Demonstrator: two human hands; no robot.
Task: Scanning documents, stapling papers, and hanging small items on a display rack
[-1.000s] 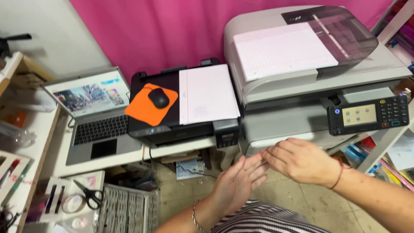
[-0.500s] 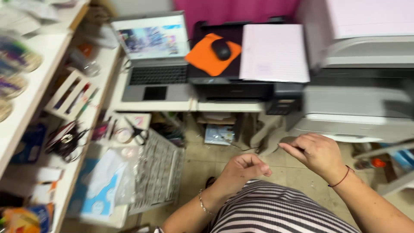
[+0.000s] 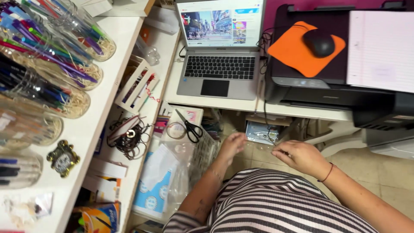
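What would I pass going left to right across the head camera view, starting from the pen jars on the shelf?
Jars of pens → black-handled scissors → open laptop → orange mouse pad with black mouse → lined white paper on the dark printer.

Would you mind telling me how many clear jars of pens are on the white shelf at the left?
5, at least: the top jar, second jar, third jar, fourth jar, and bottom jar, running down the shelf. More may sit beyond the frame's edge.
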